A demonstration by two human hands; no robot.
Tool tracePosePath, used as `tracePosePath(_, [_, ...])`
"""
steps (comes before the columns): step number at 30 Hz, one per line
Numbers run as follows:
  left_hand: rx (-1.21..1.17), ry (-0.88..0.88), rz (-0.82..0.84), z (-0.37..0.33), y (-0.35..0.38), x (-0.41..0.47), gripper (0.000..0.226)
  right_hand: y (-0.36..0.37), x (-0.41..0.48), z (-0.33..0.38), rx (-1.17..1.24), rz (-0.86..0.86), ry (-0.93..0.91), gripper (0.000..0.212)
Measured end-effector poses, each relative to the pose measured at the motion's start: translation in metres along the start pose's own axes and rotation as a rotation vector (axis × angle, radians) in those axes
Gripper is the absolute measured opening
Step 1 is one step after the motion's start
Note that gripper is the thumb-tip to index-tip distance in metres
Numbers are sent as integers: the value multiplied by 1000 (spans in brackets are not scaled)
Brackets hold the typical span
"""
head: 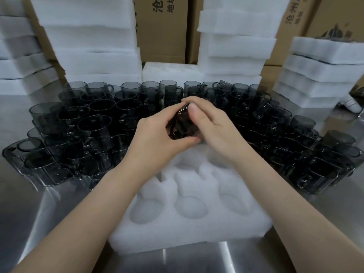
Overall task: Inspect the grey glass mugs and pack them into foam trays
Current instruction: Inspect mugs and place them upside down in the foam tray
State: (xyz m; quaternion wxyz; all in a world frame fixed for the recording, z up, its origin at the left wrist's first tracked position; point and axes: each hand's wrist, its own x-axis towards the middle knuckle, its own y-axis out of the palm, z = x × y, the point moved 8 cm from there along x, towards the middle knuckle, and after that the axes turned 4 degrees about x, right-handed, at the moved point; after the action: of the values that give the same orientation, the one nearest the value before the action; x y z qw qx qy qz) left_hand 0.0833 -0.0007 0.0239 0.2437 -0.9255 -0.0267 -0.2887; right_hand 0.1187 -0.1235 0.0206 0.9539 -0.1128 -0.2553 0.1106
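Both hands hold one grey glass mug (182, 126) above the far edge of a white foam tray (189, 225). My left hand (155, 140) curls round its lower side, thumb under it. My right hand (206, 123) wraps it from above and the right, thumb across the top. The mug lies tilted and is mostly hidden by the fingers. The tray's round pockets near me hold nothing. Several more grey mugs stand on the table in a left cluster (82, 134) and a right cluster (295, 146).
A steel table (39, 213) carries everything. Stacks of white foam trays (92, 52) rise behind the mugs, further stacks at the right (321, 75) and far left. Cardboard boxes (163, 30) stand behind those.
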Motion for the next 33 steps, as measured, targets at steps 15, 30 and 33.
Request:
tracePosePath(15, [-25, 115, 79, -6, 2, 1, 76, 20, -4, -22, 722, 168, 422, 53])
tracePosePath(30, [104, 269, 148, -23, 8, -6, 91, 20, -6, -24, 806, 206, 468, 43])
tracePosePath(33, [54, 226, 121, -23, 5, -4, 91, 38, -15, -17, 955, 440, 536, 57])
